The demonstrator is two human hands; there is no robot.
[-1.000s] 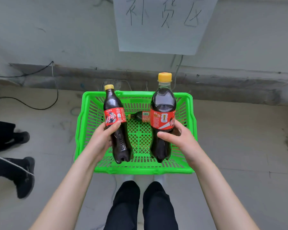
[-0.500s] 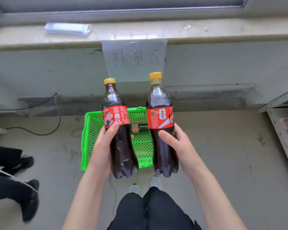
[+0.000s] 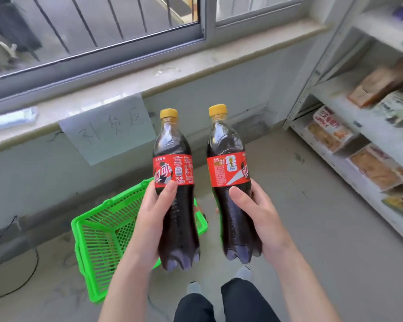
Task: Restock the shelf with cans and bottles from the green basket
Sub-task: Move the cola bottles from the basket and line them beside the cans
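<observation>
Two sets of wrapped fingers [image 3: 167, 193]: left hand [image 3: 150, 220] round left bottle [image 3: 172, 170], right hand [image 3: 263, 219] round right bottle [image 3: 228, 170].

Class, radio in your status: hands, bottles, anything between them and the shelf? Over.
Left hand grips left cola bottle, right hand grips right cola bottle, both upright. Green basket on floor below. Nothing seen between bottles and shelf.

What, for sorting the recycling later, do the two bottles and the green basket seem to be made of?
The left-hand bottle and right-hand bottle are likely clear, glossy plastic: the dark drink shows through, highlights streak the shoulders, and the bases are lobed. The yellow caps are probably opaque plastic. The green basket looks like moulded plastic, slightly shiny, with open lattice walls.
</observation>
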